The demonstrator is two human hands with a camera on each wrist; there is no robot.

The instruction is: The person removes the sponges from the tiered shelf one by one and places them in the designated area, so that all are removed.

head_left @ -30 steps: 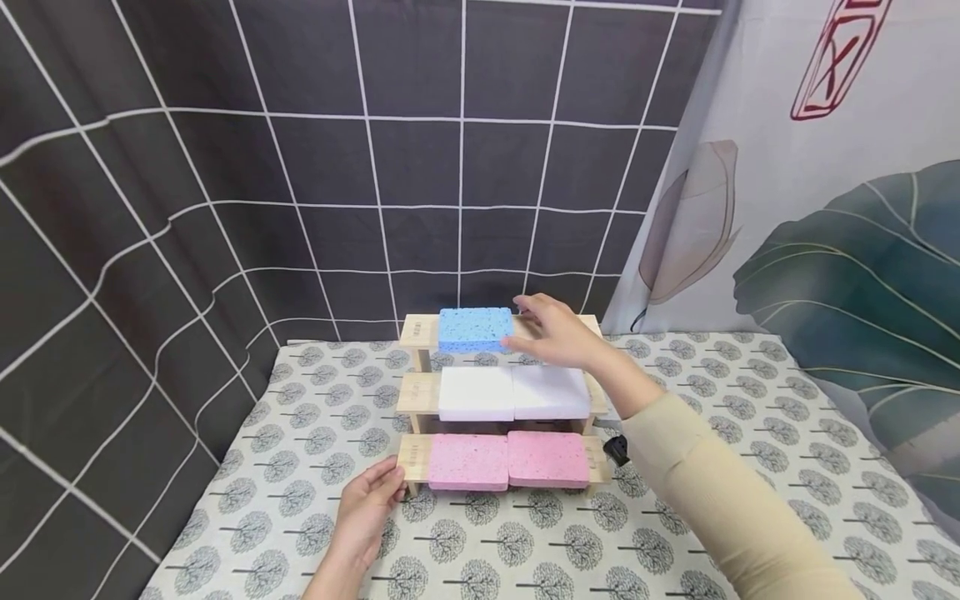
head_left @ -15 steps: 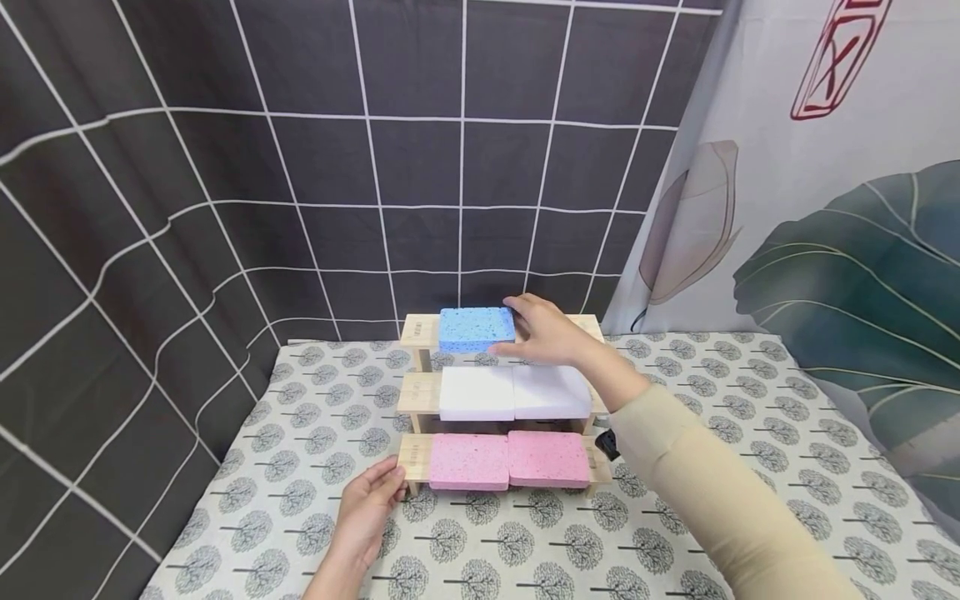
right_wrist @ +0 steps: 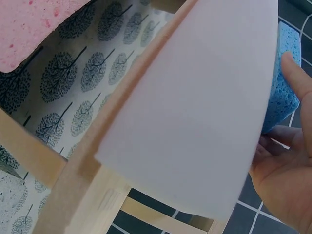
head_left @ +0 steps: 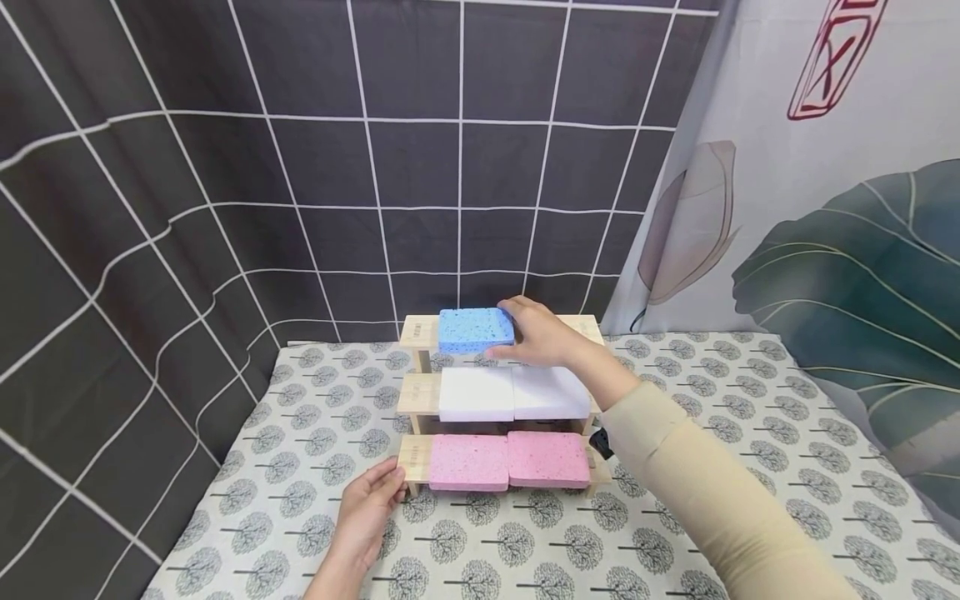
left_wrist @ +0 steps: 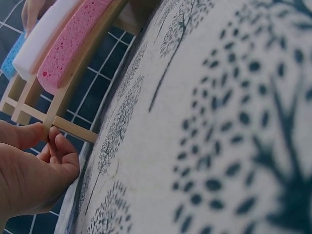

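Note:
A three-tier wooden rack (head_left: 417,393) stands on the cloth. On its top tier lies a blue sponge (head_left: 474,331). My right hand (head_left: 542,335) grips the sponge's right end, thumb along the front and fingers behind; the right wrist view shows the thumb on the blue sponge (right_wrist: 287,80). Two white sponge-like blocks (head_left: 477,394) lie side by side on the middle tier. Two pink sponges (head_left: 468,462) sit on the bottom tier. With thumb and fingers, my left hand (head_left: 366,507) pinches the left end of the bottom tier, also seen in the left wrist view.
A tree-print cloth (head_left: 300,450) covers the table under the rack. Behind and to the left hangs a dark grid-patterned curtain (head_left: 300,167). A leaf-print curtain (head_left: 847,275) hangs at the right. A small black object (head_left: 602,442) shows beside the right forearm.
My right hand has moved slightly left, from beside the blue sponge's right end to a grip on it. The sponge stays in nearly the same place. My left hand has not moved.

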